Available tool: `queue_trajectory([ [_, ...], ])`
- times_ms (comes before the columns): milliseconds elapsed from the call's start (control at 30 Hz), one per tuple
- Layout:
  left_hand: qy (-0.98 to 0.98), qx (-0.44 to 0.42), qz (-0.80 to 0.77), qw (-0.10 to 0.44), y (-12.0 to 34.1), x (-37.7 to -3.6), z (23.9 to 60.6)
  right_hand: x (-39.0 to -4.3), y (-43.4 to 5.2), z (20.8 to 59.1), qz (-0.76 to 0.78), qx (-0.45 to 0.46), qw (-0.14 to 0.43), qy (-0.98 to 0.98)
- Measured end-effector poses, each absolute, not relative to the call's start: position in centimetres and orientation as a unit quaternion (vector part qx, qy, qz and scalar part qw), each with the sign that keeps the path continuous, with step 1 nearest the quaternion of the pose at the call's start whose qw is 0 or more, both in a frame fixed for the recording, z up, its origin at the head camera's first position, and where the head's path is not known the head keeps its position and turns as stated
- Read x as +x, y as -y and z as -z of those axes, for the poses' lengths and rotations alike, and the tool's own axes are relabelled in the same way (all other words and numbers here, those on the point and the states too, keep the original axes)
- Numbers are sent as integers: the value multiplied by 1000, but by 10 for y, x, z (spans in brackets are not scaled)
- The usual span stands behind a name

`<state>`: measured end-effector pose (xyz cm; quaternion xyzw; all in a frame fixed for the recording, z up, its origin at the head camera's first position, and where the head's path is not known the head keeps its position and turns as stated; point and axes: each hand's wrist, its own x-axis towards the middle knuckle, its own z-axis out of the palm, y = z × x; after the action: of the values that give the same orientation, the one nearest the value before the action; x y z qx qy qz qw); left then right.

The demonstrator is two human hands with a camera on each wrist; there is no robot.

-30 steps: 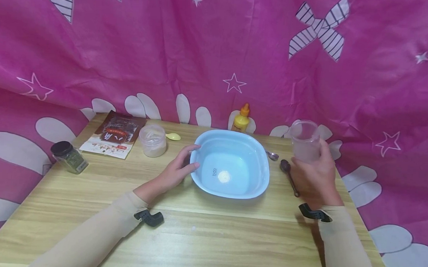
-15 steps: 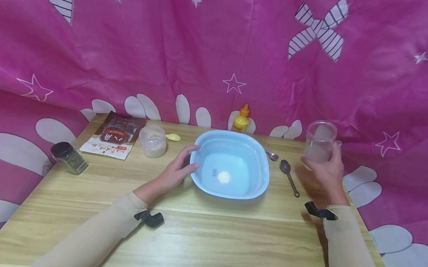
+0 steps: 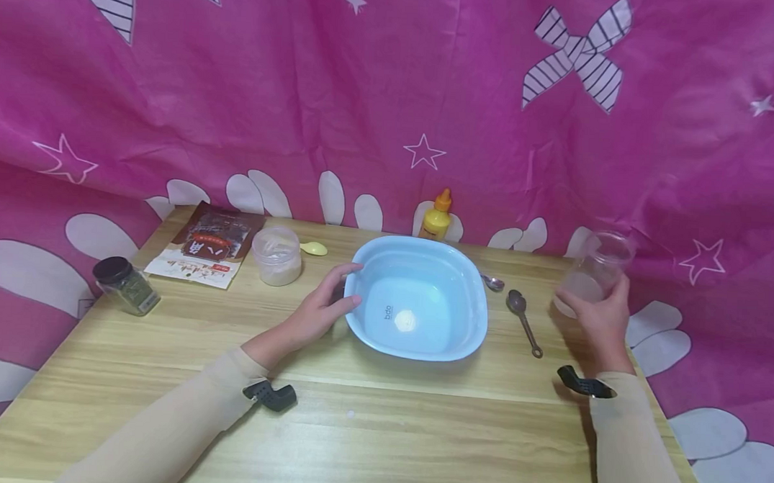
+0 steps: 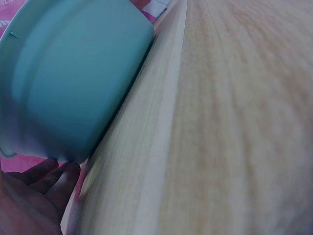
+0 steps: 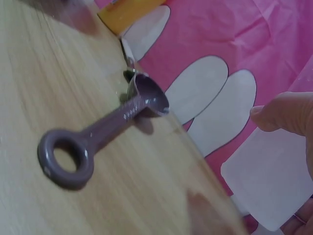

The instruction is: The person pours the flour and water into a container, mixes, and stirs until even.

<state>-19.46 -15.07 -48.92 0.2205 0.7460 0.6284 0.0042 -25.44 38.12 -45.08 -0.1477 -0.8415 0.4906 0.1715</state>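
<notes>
Head view: my left hand (image 3: 322, 307) rests relaxed against the blue basin (image 3: 418, 297) mid-surface, steadying it, while my right hand (image 3: 597, 319) grips a clear cup (image 3: 595, 272), tilted, above the right edge.

Left wrist: fingers (image 4: 58, 178) touch the basin wall (image 4: 83, 83).

Right wrist: a brown measuring spoon (image 5: 105, 132) lies nearby.

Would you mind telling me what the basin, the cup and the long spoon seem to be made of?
Basin: likely plastic, smooth pale blue, moulded rounded corners. Cup in the right hand: clear plastic, probably; see-through, slightly cloudy walls. Long spoon: glossy brown-purple, moulded ring handle, seemingly plastic.
</notes>
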Motion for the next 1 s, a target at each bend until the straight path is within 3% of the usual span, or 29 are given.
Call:
queue_trajectory([
  [1000,-745,220,-630,3,150,-195,490,-263,-387,478,-522,-135,152,828],
])
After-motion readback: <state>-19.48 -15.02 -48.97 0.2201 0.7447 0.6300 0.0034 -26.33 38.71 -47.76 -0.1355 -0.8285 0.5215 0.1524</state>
